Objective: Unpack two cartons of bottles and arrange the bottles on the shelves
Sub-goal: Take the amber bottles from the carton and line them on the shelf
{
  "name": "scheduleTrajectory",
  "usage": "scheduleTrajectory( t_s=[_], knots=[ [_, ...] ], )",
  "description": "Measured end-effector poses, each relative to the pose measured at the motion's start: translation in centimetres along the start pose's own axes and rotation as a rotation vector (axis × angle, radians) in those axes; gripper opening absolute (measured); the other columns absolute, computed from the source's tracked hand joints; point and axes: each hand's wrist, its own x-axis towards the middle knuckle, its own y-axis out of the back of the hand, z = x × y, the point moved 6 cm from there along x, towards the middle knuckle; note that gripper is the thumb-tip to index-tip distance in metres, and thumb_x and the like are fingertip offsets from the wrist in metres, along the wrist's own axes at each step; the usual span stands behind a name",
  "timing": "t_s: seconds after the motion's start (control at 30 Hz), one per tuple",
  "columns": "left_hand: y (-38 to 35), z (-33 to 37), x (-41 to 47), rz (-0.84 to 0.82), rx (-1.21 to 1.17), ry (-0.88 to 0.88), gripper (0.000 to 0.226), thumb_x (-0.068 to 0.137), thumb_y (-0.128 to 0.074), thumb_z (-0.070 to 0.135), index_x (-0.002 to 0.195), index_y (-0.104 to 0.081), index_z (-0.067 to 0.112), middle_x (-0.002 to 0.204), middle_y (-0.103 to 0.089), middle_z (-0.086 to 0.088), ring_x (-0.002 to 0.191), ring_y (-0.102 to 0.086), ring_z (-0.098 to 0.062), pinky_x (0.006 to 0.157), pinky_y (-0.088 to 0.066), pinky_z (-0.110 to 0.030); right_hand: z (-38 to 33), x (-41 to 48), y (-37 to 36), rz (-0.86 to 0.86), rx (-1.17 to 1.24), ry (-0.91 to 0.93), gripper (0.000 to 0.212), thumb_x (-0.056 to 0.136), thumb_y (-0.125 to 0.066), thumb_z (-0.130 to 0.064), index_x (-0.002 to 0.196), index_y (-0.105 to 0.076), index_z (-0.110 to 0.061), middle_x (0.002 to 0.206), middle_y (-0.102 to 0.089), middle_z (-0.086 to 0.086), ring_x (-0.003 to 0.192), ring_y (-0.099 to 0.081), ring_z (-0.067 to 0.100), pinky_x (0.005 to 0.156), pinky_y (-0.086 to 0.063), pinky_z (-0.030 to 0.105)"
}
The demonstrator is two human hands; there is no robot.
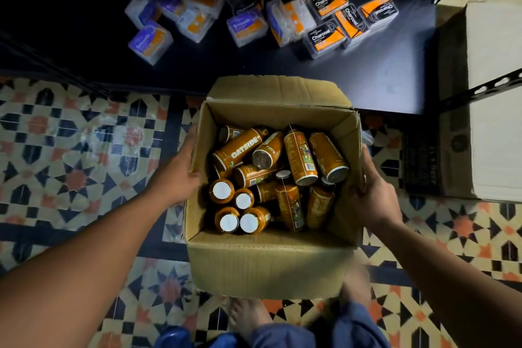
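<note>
I hold an open carton [268, 260] of bottles [243, 150] between both hands over a patterned tile floor [70, 167], just in front of a low, dark shelf [381, 79]. My left hand [183, 167] clasps the carton's left wall, fingers laid along the outside and thumb hooked at the rim. My right hand [370, 195] grips the right wall, thumb on the inner edge and fingers wrapped around the outside. I cannot tell whether the carton rests on the floor or hangs in my grip. Its flaps are folded outward, and the far flap reaches the front edge of the shelf. Inside, the bottles are orange-brown with white caps. 4 upright bottles [221, 191] stand cap-up in the near left corner, touching one another, while the rest lie tumbled across each other toward the far and right sides. 1 of those on top reads OATSIDE along its side. On the shelf, well beyond the carton, lie scattered small packs [327, 37], some in black and orange marked Charcoal, others in purple and orange marked Smooth. A second carton [463, 135] stands at the right, partly behind a black perforated metal rail [480, 90]. My bare foot [248, 316] and blue trouser leg [358, 328] show at the bottom edge, just below the carton's near wall.
</note>
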Motion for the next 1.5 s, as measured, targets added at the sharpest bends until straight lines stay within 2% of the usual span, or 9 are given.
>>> scheduleTrajectory(
  t_s=[0.27, 0.47, 0.67, 0.77, 0.97, 1.1, 1.27, 1.4, 1.5],
  knots=[
    [-0.6, -0.1, -0.3, 0.007, -0.027, 0.037, 0.110, 0.094, -0.065, 0.017, 0.144, 0.020, 0.064, 0.111, -0.066, -0.007, 0.069, -0.070, -0.024, 0.062, -0.061, -0.048, -0.5, -0.6, -0.2, -0.044, -0.047, 0.003, 0.091, 0.101, -0.057, -0.024, 0.158, 0.010, -0.051, 0.122, -0.068, 0.022, 0.089, -0.066, 0.037, 0.074, -0.054, 0.041],
    [-0.4, 0.7, -1.0, 0.093, 0.062, 0.085, 0.093, 0.096, -0.062, 0.025, 0.157, 0.006, 0.045, 0.097, -0.067, -0.011, 0.064, -0.065, -0.025, 0.053, -0.056, -0.041, -1.1, -1.0, 0.9, -0.014, -0.049, -0.003, 0.092, 0.101, -0.057, -0.023, 0.155, 0.012, -0.054, 0.118, -0.069, 0.018, 0.082, -0.068, 0.032, 0.074, -0.061, 0.054],
    [0.2, 3.7, -2.4, 0.305, 0.047, 0.048, 0.060, 0.096, -0.059, 0.031, 0.151, -0.035, 0.028, 0.132, -0.059, -0.013, 0.110, -0.061, -0.035, 0.082, -0.057, -0.051, -3.2, -1.4, 3.2, 0.109, -0.029, 0.125, 0.067, 0.100, -0.059, -0.021, 0.158, -0.028, -0.034, 0.142, -0.059, 0.006, 0.119, -0.061, 0.029, 0.094, -0.056, 0.049],
    [0.8, 7.3, -2.9, 0.356, 0.042, -0.015, 0.049, 0.098, -0.058, 0.029, 0.146, -0.048, 0.022, 0.139, -0.053, -0.011, 0.126, -0.050, -0.033, 0.090, -0.051, -0.045, -4.3, -0.8, 4.2, 0.068, 0.015, 0.166, 0.055, 0.100, -0.061, -0.021, 0.151, -0.044, -0.027, 0.141, -0.060, 0.004, 0.117, -0.063, 0.025, 0.095, -0.056, 0.047],
    [-1.8, 13.4, -1.1, -0.006, -0.247, -0.011, 0.044, 0.099, -0.060, 0.021, 0.142, -0.051, 0.025, 0.111, -0.064, 0.010, 0.090, -0.066, -0.015, 0.065, -0.049, -0.024, -5.8, 1.5, 4.0, -0.135, 0.038, 0.120, 0.055, 0.099, -0.059, -0.019, 0.151, -0.044, -0.027, 0.138, -0.062, 0.006, 0.116, -0.064, 0.026, 0.083, -0.055, 0.032],
    [-5.5, 14.3, 1.1, -0.173, -0.283, 0.003, 0.044, 0.099, -0.061, 0.026, 0.142, -0.052, 0.025, 0.123, -0.067, 0.001, 0.101, -0.064, -0.013, 0.073, -0.049, -0.025, -5.6, 2.2, 1.4, -0.256, 0.054, 0.011, 0.065, 0.101, -0.059, -0.021, 0.159, -0.031, -0.028, 0.144, -0.058, 0.008, 0.118, -0.063, 0.028, 0.081, -0.055, 0.030],
    [-9.1, 15.4, 3.9, -0.203, -0.322, 0.021, 0.044, 0.100, -0.060, 0.030, 0.142, -0.049, 0.026, 0.127, -0.066, 0.000, 0.098, -0.060, -0.009, 0.069, -0.043, -0.020, -6.2, 3.9, -1.3, -0.203, 0.025, -0.052, 0.067, 0.097, -0.060, -0.019, 0.156, -0.029, -0.026, 0.134, -0.062, 0.010, 0.116, -0.062, 0.032, 0.093, -0.054, 0.040],
    [-10.0, 16.2, 6.2, -0.118, -0.226, 0.057, 0.028, 0.097, -0.062, 0.039, 0.115, -0.057, 0.018, 0.097, -0.059, 0.008, 0.098, -0.058, -0.016, 0.077, -0.043, -0.030, -6.6, 6.0, -2.0, -0.179, -0.025, -0.127, 0.060, 0.095, -0.057, -0.014, 0.151, -0.033, -0.019, 0.121, -0.064, 0.012, 0.107, -0.065, 0.036, 0.090, -0.056, 0.044],
    [-10.4, 16.2, 7.2, -0.104, -0.210, 0.082, 0.045, 0.094, -0.066, 0.040, 0.131, -0.052, 0.018, 0.125, -0.060, -0.004, 0.117, -0.059, -0.027, 0.079, -0.043, -0.033, -6.8, 6.8, -3.0, -0.177, -0.033, -0.117, 0.052, 0.100, -0.054, -0.019, 0.148, -0.035, -0.018, 0.111, -0.065, 0.012, 0.096, -0.067, 0.034, 0.081, -0.057, 0.043]
  ],
)
